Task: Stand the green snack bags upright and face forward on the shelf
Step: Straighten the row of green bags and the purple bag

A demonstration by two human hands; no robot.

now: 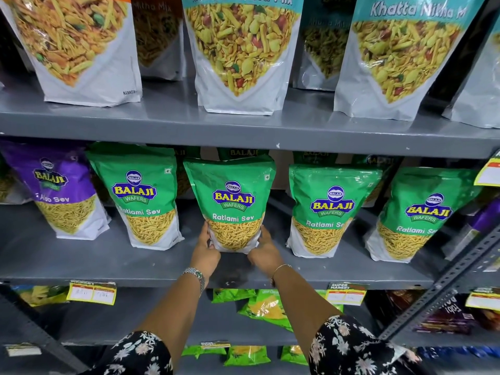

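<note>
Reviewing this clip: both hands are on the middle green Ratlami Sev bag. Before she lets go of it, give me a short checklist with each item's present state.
1. Both hands hold the bag low: ok. Left hand and right hand grip the bottom corners of the middle green bag.
2. Label faces forward: ok, logo and name readable.
3. Bag upright: ok, roughly vertical.
4. Base flat on the grey shelf: cannot tell, the hands cover the bottom edge.
5. Clear of neighbours: ok, gaps to the left green bag and right green bag.
6. Bags behind it standing properly: cannot tell, mostly hidden.
</note>
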